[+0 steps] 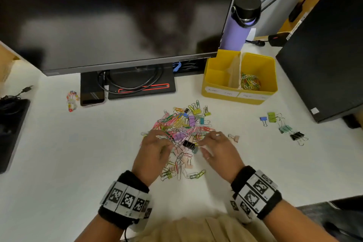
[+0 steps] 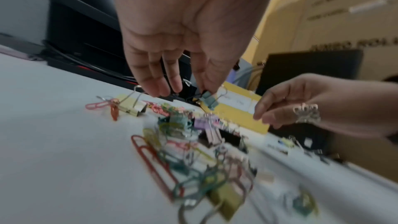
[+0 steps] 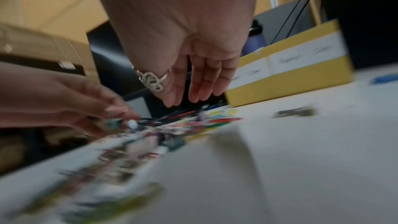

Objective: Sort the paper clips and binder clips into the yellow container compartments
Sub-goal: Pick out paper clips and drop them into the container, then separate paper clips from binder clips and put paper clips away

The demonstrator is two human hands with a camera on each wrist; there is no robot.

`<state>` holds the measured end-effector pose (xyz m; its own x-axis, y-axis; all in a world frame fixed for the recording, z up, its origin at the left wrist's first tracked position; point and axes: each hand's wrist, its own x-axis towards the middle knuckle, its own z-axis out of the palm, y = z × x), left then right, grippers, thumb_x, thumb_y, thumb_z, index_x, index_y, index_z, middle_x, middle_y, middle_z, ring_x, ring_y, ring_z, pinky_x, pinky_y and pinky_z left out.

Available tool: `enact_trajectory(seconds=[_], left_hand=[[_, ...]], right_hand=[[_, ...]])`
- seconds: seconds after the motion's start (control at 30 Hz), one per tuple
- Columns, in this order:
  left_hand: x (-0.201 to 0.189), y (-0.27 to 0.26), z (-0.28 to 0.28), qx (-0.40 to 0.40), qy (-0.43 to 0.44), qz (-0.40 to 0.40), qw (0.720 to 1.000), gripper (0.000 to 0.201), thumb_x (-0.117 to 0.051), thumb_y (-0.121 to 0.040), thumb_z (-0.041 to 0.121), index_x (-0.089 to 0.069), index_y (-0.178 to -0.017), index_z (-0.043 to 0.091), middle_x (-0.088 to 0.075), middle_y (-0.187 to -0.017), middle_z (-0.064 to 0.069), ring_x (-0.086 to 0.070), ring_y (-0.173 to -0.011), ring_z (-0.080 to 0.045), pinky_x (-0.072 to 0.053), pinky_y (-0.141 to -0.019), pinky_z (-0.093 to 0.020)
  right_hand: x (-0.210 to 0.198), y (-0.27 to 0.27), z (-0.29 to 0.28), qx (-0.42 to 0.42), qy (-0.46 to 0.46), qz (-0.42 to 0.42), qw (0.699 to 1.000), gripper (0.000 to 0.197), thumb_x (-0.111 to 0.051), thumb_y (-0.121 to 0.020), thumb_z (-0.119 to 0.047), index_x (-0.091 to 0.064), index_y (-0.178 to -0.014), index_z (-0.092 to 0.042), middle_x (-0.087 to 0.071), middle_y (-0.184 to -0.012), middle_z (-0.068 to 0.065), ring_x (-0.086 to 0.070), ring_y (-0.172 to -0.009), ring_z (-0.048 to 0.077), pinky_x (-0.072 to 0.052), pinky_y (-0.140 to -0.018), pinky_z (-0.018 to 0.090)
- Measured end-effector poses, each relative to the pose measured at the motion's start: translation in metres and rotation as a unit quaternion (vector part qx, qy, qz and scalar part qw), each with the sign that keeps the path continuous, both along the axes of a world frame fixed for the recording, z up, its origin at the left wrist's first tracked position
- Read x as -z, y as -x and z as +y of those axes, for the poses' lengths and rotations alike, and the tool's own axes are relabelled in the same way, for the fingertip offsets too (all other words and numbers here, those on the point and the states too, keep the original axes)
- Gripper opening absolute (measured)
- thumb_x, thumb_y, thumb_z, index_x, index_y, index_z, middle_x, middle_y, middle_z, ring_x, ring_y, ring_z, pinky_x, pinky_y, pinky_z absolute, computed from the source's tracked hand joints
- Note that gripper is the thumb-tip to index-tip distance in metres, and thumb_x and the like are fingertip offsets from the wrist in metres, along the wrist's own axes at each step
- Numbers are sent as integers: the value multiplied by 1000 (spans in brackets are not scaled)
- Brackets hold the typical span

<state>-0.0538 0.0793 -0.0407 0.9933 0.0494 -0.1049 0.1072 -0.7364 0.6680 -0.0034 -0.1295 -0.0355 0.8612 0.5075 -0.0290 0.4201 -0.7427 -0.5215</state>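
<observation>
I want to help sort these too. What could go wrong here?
1. The pile is tangled, so the teal clip pinched by the left hand might drag paper clips along.
2. Some binder clips lie apart on the right and could be forgotten.
3. The container labels are faint, so compartments could get mixed.

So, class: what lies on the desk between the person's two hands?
The mixed clip pile, with a black binder clip midway, seen in the head view.

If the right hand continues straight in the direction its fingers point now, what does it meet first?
The right hand points away from the person, into the mixed clip pile. It would probably meet those clips first; the yellow container lies farther behind. Depth is uncertain.
</observation>
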Motion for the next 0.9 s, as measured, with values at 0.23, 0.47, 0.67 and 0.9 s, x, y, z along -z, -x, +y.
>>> enact_trajectory(seconds=[0.23,0.47,0.67,0.9], left_hand=[[-3,5,35,-94,-28,-29,995,11,-59,-87,2,-69,-83,4,-73,-82,-11,-68,-70,-23,-50,-62,-23],[8,12,37,-73,-110,1,991,41,-52,-79,-13,-61,-116,3,-63,-109,-22,-59,-96,-40,-51,-85,-42],[-3,4,-6,-2,-94,6,996,38,-70,-77,37,-62,-107,15,-52,-113,-11,-51,-100,-27,-50,-83,-36],[6,-18,-19,-12,-150,103,983,24,-54,-89,31,-65,-106,17,-55,-118,-9,-52,-105,-30,-50,-87,-40]], right_hand=[[-1,-8,48,-45,71,12,996,11,-56,-81,-7,-66,-83,-6,-68,-85,13,-61,-85,31,-51,-70,33],[-6,-19,2,155,-133,48,978,8,-64,-80,-1,-69,-78,-6,-72,-78,7,-59,-73,15,-42,-66,14],[10,-44,-63,210,-38,48,976,15,-60,-76,10,-67,-78,-3,-69,-83,14,-61,-83,28,-45,-69,29],[-2,-27,-34,10,11,-30,999,15,-68,-73,-1,-68,-85,-12,-69,-87,11,-62,-81,31,-53,-73,40]])
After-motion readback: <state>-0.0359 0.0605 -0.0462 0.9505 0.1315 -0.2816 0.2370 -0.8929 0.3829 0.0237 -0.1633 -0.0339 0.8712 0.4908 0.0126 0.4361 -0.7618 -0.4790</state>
